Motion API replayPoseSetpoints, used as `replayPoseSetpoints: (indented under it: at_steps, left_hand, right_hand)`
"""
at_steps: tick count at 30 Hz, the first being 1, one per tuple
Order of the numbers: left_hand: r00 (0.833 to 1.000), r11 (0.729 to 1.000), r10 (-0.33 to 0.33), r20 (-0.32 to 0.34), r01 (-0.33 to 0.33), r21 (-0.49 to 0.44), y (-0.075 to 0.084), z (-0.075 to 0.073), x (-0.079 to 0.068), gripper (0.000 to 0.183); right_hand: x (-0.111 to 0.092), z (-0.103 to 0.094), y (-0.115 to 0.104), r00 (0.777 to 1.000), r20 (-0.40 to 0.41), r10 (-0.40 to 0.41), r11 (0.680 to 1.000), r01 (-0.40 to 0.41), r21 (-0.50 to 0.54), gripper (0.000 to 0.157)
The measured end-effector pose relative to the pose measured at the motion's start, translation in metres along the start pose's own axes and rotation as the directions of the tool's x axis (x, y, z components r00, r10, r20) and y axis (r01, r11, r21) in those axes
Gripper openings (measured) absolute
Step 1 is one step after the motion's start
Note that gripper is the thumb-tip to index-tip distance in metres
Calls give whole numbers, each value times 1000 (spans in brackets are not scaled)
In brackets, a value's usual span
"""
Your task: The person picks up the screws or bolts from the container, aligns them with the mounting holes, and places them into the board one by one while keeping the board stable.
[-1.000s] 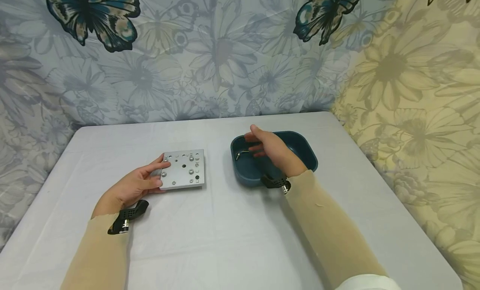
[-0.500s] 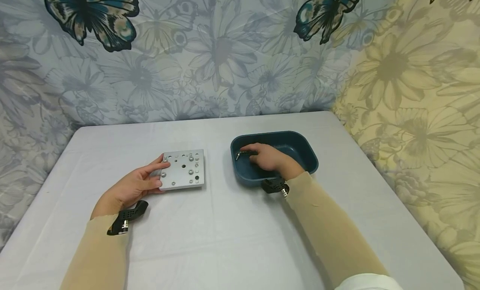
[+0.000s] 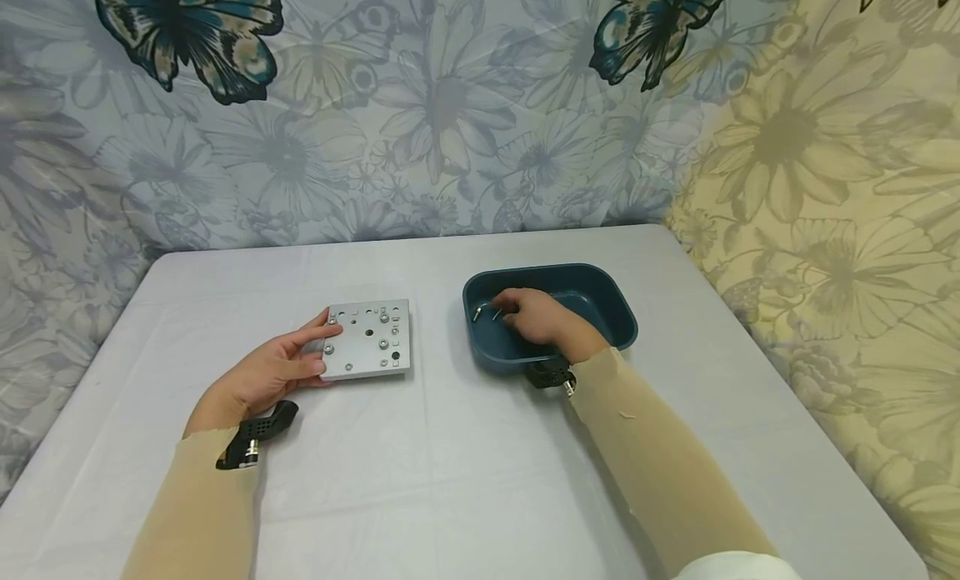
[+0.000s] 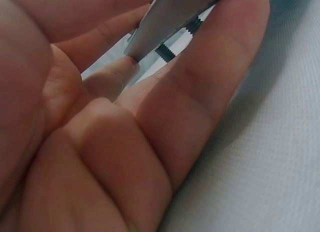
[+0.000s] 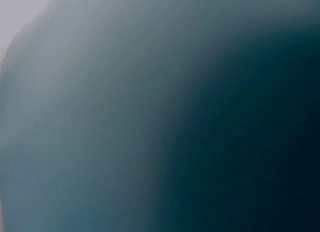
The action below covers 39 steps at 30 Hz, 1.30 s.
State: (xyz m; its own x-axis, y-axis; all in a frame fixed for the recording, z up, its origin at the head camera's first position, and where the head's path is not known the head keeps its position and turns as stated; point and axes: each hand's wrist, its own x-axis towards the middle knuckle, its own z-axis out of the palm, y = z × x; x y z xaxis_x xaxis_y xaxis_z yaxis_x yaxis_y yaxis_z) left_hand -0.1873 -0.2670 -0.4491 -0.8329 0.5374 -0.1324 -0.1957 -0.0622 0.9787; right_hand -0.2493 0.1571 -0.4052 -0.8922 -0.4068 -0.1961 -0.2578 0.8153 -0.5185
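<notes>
On the left of the table, my left hand [image 3: 262,368] grips the near-left edge of a silver metal plate [image 3: 358,355], thumb and a finger over its top face. The plate has several holes and bolts set in it. In the left wrist view, threaded bolt ends [image 4: 165,52] stick out beneath the plate [image 4: 170,22]. My right hand [image 3: 542,317] reaches down into a dark blue bin [image 3: 480,347] with its fingers bent. A small bolt [image 3: 497,313] shows right by the fingertips; whether they pinch it is unclear. Another bolt [image 3: 477,314] lies to its left in the bin.
A white cloth covers the table [image 3: 420,480]. Behind it hangs a curtain [image 3: 450,147] with flowers and butterflies. The bin wall [image 5: 90,117] fills the blurred right wrist view. A stretch of table lies between plate and bin.
My right hand has gone from hovering with spread fingers down into the bin, its fingers bending. A bolt by its fingertips now shows at a different angle. The left hand and plate stay put.
</notes>
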Motion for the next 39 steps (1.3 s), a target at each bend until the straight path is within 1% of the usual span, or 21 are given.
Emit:
replayPoseSetpoints:
  at_steps: [4,6,14,21,26,30,36,37,39]
  left_hand:
    - [1000,1000,-3,-3,3,5,1,0,0,70]
    - [1000,1000,-6,-3,6,5,1,0,0,70]
    - [1000,1000,-7,-9,7,14,0,-1,0,69]
    - [1000,1000,-11,-16,11,26,0,-1,1,68]
    - [1000,1000,-8,-12,9,26,0,-1,1,68]
    - [1000,1000,-7,-11,7,23,0,-1,1,67]
    - [1000,1000,-4,-3,4,14,-1,-1,1,67]
    - [1000,1000,-4,-2,4,15,-1,-1,1,67]
    - [1000,1000,-3,-1,3,14,-1,-1,1,67]
  right_hand:
    - [1,2,1,1000,16,-25,998,26,-56,39]
    - [2,2,1,999,21,-24,997,25,-73,38]
    - [4,4,0,1000,-14,-22,997,20,-73,37]
    - [3,4,-4,999,-9,-44,992,42,-116,25]
    - [2,3,-6,999,-16,-48,990,45,-134,20]
    - [2,2,-5,999,-32,-44,992,40,-121,19]
    - [2,1,-1,997,-75,-20,998,15,-63,22]
    - [2,1,0,997,-81,-19,999,14,-51,22]
    - [0,-1,0,997,-83,0,1000,1,18,23]
